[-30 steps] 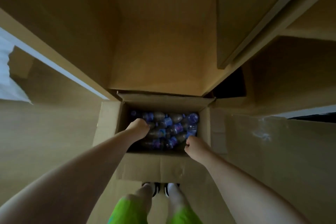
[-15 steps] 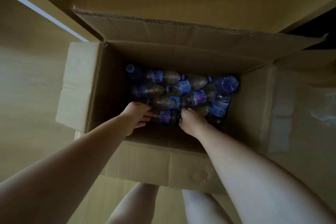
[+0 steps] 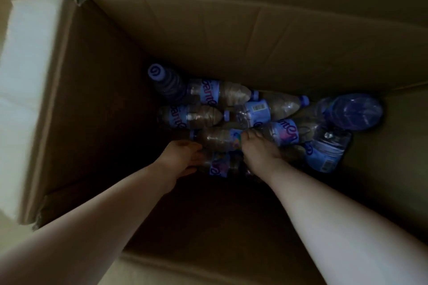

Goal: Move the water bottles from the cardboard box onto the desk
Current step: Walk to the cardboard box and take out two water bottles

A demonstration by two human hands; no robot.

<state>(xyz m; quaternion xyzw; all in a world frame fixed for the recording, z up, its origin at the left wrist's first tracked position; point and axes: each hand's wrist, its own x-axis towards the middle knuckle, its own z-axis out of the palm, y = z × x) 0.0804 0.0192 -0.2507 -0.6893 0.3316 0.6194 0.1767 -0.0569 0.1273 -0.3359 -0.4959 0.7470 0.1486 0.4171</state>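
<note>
Several clear water bottles [image 3: 231, 97] with blue-purple labels lie jumbled at the dark bottom of a deep cardboard box [image 3: 231, 37]. One stands cap-up at the far left [image 3: 155, 72]. Both my arms reach down into the box. My left hand [image 3: 181, 157] curls thumb and fingers around the end of the nearest lying bottle [image 3: 220, 165]. My right hand [image 3: 259, 150] rests on the pile beside it, fingertips bent over another lying bottle [image 3: 215, 139]. Whether it grips is hidden by the hand and the dim light. The desk is out of view.
The box walls rise all around my hands. Its left flap [image 3: 30, 90] folds outward and catches bright light. The near flap [image 3: 208, 268] lies under my forearms. The box floor nearest me is dark and bare of bottles.
The view has dropped much closer into the box. Both hands have sunk deeper onto the bottle pile, and the left hand has closed around the near bottle's end.
</note>
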